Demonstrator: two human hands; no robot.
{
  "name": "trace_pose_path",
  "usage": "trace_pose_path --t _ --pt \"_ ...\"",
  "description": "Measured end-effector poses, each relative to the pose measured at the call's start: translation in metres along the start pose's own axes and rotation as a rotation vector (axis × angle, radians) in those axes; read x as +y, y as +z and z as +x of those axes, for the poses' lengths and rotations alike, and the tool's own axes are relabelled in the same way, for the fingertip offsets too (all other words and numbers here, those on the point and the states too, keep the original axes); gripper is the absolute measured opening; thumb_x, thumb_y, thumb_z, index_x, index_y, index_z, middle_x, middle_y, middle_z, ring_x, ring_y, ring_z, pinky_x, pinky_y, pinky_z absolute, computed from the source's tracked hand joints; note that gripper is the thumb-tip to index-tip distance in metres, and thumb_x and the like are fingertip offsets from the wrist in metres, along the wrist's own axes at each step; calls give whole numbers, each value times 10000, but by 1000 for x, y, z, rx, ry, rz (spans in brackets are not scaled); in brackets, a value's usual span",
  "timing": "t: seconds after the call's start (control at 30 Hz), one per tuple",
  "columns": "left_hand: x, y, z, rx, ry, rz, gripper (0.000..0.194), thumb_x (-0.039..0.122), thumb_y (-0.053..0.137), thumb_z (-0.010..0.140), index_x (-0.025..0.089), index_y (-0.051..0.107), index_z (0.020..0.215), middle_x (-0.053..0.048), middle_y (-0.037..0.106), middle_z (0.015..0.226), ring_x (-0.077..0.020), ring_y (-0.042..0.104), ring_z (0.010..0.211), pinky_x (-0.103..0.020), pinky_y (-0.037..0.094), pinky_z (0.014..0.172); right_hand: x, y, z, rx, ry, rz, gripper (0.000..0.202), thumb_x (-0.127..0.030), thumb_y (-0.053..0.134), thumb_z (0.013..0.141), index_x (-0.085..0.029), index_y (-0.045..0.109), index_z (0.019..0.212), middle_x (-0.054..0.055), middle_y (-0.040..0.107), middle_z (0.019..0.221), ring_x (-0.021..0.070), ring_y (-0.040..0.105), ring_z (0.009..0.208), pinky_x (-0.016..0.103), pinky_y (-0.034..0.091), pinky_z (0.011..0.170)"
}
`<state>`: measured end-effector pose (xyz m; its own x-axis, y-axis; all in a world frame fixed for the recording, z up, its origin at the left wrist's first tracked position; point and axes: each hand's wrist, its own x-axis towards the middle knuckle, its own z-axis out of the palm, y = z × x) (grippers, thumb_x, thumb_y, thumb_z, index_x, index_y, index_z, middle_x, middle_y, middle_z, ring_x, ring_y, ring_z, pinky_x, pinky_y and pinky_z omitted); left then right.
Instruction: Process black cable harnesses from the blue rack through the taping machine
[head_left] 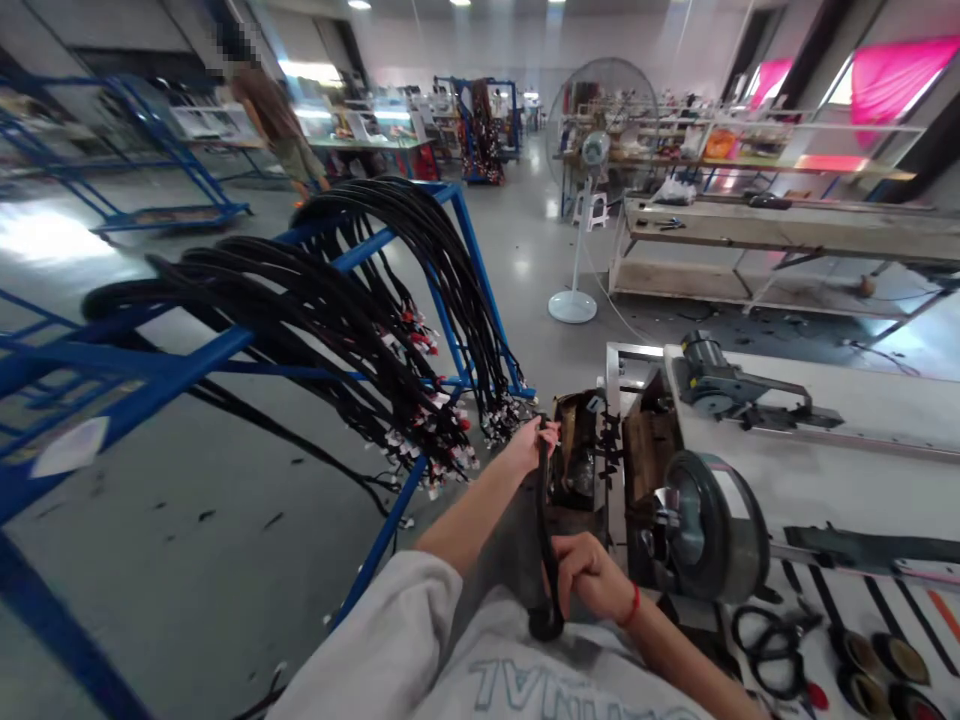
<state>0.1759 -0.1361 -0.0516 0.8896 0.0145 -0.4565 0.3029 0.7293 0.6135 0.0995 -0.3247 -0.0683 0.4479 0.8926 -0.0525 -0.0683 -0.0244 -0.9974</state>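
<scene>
A length of black wire harness runs between my two hands close in front of my body, its lower end curled against my shirt. My left hand is closed on its upper part. Lower down, my right hand, with a red band at the wrist, has its fingers wrapped round the same harness. To the left, many similar black wire harnesses with white and red connectors hang over a blue metal rack.
An open box stands beside the workbench. On the bench are a large tape roll, a grey clamp-like tool, black scissors and small tape rolls. A standing fan and a person are farther back.
</scene>
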Motion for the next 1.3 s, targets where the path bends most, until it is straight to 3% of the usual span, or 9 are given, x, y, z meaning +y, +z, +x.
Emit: trace_pose_path --t 0.1,0.27,0.4,0.5,0.63,0.8,0.97,1.13,1.3 --pt "7 28 4 -109 52 70 401 279 197 985 150 470 721 94 260 544 -11 224 419 -114 204 404 6 -21 -12 81 -30 -87 312 -123 491 712 -326 711 624 -8 682 840 227 626 843 405 499 824" --pt "-37 32 -24 -323 21 709 296 406 351 949 182 472 797 84 314 546 -50 264 433 -188 230 414 -26 -81 13 653 -62 212 460 -411 732 704 -231 635 1116 94 658 1150 247 635 995 415 501 899" --pt "-51 20 -42 -440 117 1223 334 516 529 856 181 537 858 10 492 652 -123 462 588 -243 380 560 -76 -109 31 748 -297 576 258 -398 737 720 -220 575 814 -40 589 608 84 534 488 195 485 511" --pt "-32 28 -41 -857 -184 1022 508 680 490 801 176 542 778 -5 497 669 -116 457 589 -238 391 550 -93 -102 26 650 -418 652 366 -391 672 791 -222 396 620 -129 228 364 39 176 279 135 259 318" --pt "-26 56 -30 -1243 -583 580 543 731 521 734 194 448 694 51 303 565 -71 248 432 -211 240 390 -97 -76 21 575 -532 605 557 -604 630 759 -230 267 561 -159 30 301 26 18 240 130 157 279" --pt "-45 62 -21 -1012 -169 828 428 605 389 889 202 428 750 37 325 599 -94 285 472 -226 266 450 -107 -64 35 871 -401 513 445 -476 652 813 -224 337 624 -129 192 380 34 129 290 140 193 303" --pt "-30 28 -17 -787 234 1298 253 391 408 929 159 509 939 -1 481 709 -133 431 650 -251 354 617 -86 -74 38 1218 -367 579 300 -340 727 759 -207 463 711 -90 386 525 38 340 392 148 340 378" --pt "-2 -17 -4 -1060 -115 1365 363 435 367 921 151 593 906 7 511 706 -123 445 633 -230 358 591 -60 -78 2 1346 -355 851 253 -441 618 819 -193 580 848 -2 591 755 110 572 633 254 525 584" --pt "39 -40 21 -1234 -646 1416 456 576 486 838 163 656 743 24 462 529 -113 379 489 -232 304 485 -1 -50 2 1349 -307 1005 400 -564 595 826 -166 578 792 -68 424 524 46 358 401 162 379 411"
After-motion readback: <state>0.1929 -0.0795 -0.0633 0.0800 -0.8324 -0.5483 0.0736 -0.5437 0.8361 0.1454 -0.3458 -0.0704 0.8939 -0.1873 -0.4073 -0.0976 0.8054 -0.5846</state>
